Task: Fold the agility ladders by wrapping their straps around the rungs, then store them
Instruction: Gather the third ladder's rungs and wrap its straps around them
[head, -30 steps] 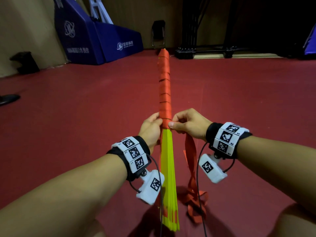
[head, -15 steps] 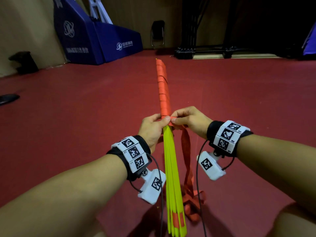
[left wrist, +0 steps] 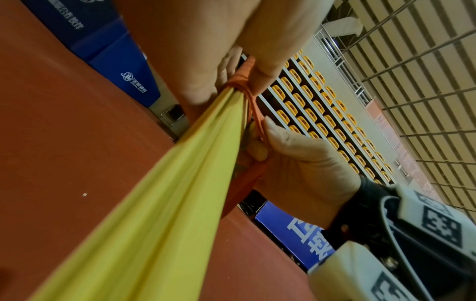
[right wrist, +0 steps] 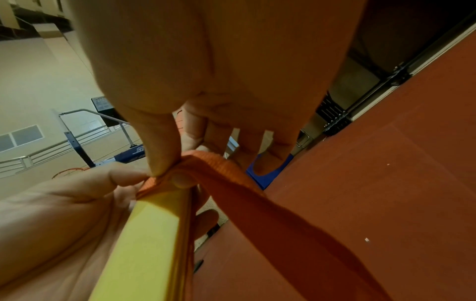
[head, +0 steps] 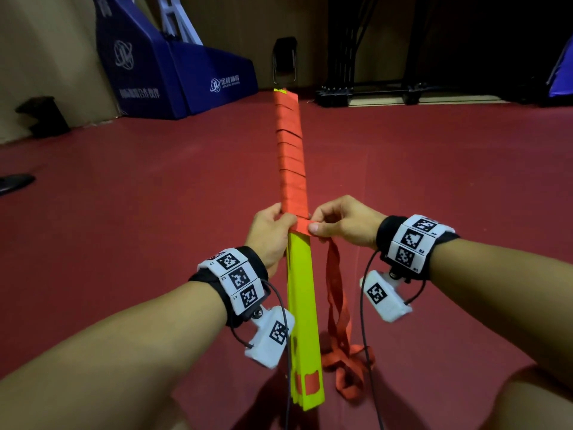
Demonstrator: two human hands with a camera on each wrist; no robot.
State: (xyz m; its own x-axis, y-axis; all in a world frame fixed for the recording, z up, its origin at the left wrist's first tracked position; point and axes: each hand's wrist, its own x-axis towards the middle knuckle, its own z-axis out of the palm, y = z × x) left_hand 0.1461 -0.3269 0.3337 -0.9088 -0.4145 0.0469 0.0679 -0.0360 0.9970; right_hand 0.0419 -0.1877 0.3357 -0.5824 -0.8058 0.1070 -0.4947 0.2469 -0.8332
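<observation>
I see the rungs (head: 302, 293), a yellow bundle stacked flat together, held out in front of me over the red floor (head: 155, 212), running from 6 o'clock near my body toward 12 o'clock. The far half is covered by tight turns of the orange strap (head: 291, 156); the near half is bare yellow, its end low at 6 o'clock.

My left hand (head: 269, 234) grips the bundle from the 9 o'clock side, right where the wrapping ends, fingers curled round it and thumb lying across the last turn. My right hand (head: 341, 223) sits just at 3 o'clock of the bundle, touching it; thumb and forefinger pinch the strap where it comes off the last turn. The right wrist view shows that pinch closely: thumb tip (right wrist: 161, 163) and a fingertip clamp the orange webbing against the yellow edge. In the left wrist view the strap crosses the bundle's edge and passes under the right hand's fingers (left wrist: 260, 148).

From the pinch the loose strap hangs down toward 5 o'clock and ends in a heap (head: 345, 367) on the floor, just at 3 o'clock of the bundle's near end.

A blue padded base (head: 173, 66) stands against the wall at 11 o'clock.
</observation>
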